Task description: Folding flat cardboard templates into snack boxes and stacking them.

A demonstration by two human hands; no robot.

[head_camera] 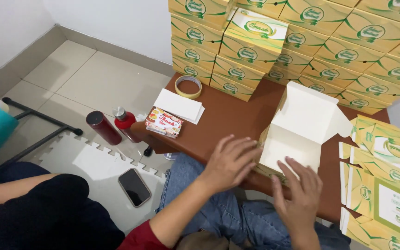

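Your left hand (230, 162) lies flat with fingers spread against the left wall of the open white-lined, yellow-green cardboard box (297, 132), which sits at the near edge of the brown wooden surface (228, 115). Your right hand (297, 194) is open too, its fingertips touching the box's front edge; neither hand is closed around anything. The hands hide the box's near corners, so you cannot see how its front flaps sit. Flat unfolded box blanks (385, 180) lie to the right, cut off by the frame. Behind, stacked closed yellow boxes (302, 41) run out of view at the top. A roll of tape (188, 86), white paper sheets (179, 105) and printed cards (164, 122) lie at left. On the floor are two red bottles (112, 125) and a black phone (134, 186).
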